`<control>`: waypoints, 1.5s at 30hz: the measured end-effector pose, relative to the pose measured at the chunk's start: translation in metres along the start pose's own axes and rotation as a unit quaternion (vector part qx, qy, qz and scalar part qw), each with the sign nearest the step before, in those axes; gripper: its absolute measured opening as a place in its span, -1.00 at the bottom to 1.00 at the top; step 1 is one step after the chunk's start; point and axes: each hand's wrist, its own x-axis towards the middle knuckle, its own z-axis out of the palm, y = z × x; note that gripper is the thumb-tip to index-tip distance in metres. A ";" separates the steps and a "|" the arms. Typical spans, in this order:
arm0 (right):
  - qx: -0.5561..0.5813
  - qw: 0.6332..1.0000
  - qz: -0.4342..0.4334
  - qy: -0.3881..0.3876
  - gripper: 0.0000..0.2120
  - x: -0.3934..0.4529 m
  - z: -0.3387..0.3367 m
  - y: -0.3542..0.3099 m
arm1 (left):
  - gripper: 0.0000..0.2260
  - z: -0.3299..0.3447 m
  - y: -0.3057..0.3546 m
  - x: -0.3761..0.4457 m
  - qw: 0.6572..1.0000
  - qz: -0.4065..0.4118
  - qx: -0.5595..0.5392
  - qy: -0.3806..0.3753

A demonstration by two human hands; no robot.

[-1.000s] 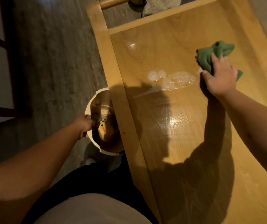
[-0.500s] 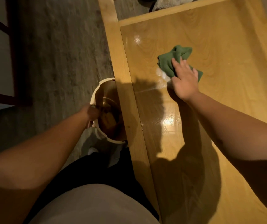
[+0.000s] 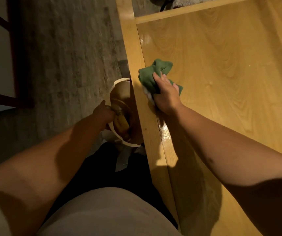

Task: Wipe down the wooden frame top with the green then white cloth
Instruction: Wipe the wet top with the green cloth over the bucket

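Observation:
The wooden frame top (image 3: 222,82) is a wide light-wood panel filling the right of the view, with a raised rail along its left edge. My right hand (image 3: 166,94) presses a crumpled green cloth (image 3: 151,74) flat on the panel, close to that left rail. A bit of white foam or cloth shows under the palm. My left hand (image 3: 103,112) grips the rim of a cream bucket (image 3: 119,82) that hangs beside the frame, over the floor. Brownish items lie inside the bucket.
A grey wood-grain floor (image 3: 60,65) lies to the left of the frame. Dark furniture legs (image 3: 17,57) stand at the far left. A wet sheen marks the panel near the rail (image 3: 165,132). Something grey and furry (image 3: 188,1) sits beyond the frame's far end.
My right hand has swept the green cloth leftwards across the panel, from its right side to the left rail, wiping off the foam patch. My left hand has stayed on the bucket.

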 end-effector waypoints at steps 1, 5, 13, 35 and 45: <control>0.001 1.000 -0.003 0.004 -0.36 -0.003 0.008 -0.006 | -0.56 0.000 -0.001 0.001 1.000 -0.003 -0.003 -0.003; 0.004 0.998 -0.036 0.060 -0.46 -0.014 0.032 -0.028 | -0.55 -0.003 -0.005 0.005 1.000 -0.006 -0.007 -0.006; -0.071 0.990 -0.081 0.088 -0.47 -0.037 0.083 -0.074 | -0.58 -0.019 -0.012 0.005 0.999 -0.007 -0.022 -0.026; 0.138 0.990 0.028 -0.003 -0.53 0.000 0.025 -0.075 | -0.57 -0.049 0.003 0.017 0.999 -0.011 -0.037 -0.017; 0.347 0.927 0.131 0.052 -0.68 0.055 -0.036 -0.076 | -0.56 -0.060 0.014 0.041 0.999 -0.017 -0.035 -0.001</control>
